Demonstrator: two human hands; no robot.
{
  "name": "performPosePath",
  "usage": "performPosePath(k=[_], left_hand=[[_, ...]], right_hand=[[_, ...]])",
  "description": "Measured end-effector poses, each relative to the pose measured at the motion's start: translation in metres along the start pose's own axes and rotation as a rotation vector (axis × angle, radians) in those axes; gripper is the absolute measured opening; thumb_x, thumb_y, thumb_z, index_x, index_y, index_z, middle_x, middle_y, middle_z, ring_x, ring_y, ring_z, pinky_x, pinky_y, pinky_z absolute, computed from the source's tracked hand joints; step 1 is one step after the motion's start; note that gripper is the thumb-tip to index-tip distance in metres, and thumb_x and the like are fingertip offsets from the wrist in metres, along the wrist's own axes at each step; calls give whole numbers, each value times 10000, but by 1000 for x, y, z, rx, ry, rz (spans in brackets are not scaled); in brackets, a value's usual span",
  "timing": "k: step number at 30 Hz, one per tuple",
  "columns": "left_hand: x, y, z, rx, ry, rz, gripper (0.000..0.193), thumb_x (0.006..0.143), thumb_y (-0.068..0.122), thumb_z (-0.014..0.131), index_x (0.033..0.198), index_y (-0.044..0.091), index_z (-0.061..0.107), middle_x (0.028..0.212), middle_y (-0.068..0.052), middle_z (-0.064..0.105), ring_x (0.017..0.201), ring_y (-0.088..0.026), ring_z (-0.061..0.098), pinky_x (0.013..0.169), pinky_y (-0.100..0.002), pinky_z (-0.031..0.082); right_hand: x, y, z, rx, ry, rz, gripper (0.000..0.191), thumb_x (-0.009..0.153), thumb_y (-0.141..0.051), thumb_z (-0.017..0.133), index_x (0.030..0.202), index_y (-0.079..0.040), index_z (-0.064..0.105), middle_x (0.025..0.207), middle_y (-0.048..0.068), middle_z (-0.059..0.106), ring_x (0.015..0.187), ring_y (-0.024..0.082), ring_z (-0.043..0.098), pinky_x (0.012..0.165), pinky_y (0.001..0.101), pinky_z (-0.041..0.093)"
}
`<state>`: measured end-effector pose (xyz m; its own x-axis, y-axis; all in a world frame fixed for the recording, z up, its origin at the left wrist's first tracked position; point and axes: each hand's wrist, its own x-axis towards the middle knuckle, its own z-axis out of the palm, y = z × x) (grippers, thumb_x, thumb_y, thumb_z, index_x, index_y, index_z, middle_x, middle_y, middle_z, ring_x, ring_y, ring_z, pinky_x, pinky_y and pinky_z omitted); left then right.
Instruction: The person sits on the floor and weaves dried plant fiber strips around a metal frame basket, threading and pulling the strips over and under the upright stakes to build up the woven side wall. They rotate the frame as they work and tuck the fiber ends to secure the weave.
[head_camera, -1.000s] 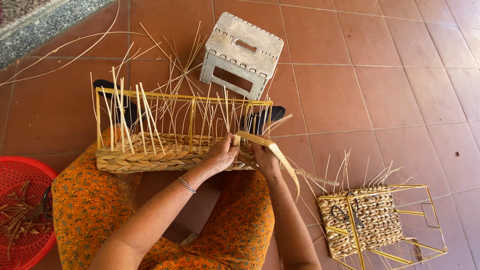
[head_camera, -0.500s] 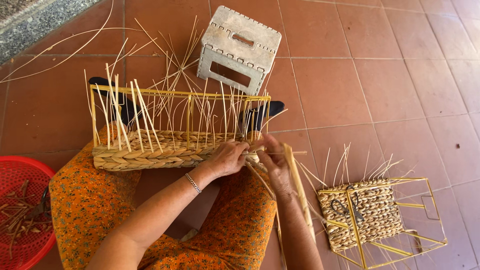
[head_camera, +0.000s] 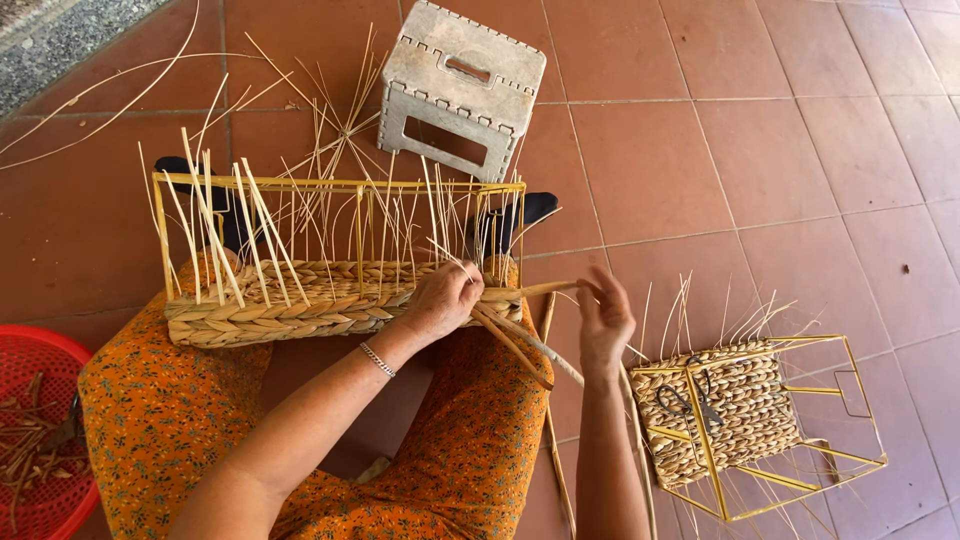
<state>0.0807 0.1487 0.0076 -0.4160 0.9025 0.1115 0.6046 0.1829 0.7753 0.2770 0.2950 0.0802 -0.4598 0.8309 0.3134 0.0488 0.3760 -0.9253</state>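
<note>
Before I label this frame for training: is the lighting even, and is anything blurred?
Head view: soft, even daylight, no glare on the floor tiles; left hand, half-woven basket and right hand look sharp; straight tile lines bow slightly near the edges.

Terracotta tile floor (head_camera: 700, 160): grey plastic step stool (head_camera: 462, 85), red plastic basket (head_camera: 40, 440) at left, half-woven wire-frame basket (head_camera: 745, 425) at right, loose reed strands (head_camera: 90, 90).
</note>
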Motion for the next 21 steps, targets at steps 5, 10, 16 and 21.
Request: performPosePath(k=[5,10,16,21], left_hand=[[-12,9,0,50,129,213,144,905,78,768,944,75,629,938,-42,570,677,-113,622,585,-212,624],[-20,-5,0,123,94,270,173,907,21,691,922,57,523,872,-69,561,642,-140,609,528,-247,609],[-3,-23,15,95,43,201,206,1024,-2,626,938,64,451,672,-48,514,482,-146,520,377,-281,528],[15,-14,26,51,144,135,270,940,-5,676,1022,77,432,654,-57,530,497,-156,501,407,-299,521]], right_hand=[[-6,-8,35,-954,-236,-644,306,810,-309,794,1037,-112,736,1117,35,748,1203,280,589,1014,633,399],[5,-6,60,-802,-331,-442,406,758,-443,863,793,-104,645,787,46,601,754,247,612,709,447,491],[-8,13,56,-740,-352,-134,370,827,-405,825,751,-90,646,697,71,657,581,257,648,560,430,507],[-13,11,42,-740,-434,197,361,925,-413,767,772,-92,704,632,114,670,572,274,672,602,440,537]])
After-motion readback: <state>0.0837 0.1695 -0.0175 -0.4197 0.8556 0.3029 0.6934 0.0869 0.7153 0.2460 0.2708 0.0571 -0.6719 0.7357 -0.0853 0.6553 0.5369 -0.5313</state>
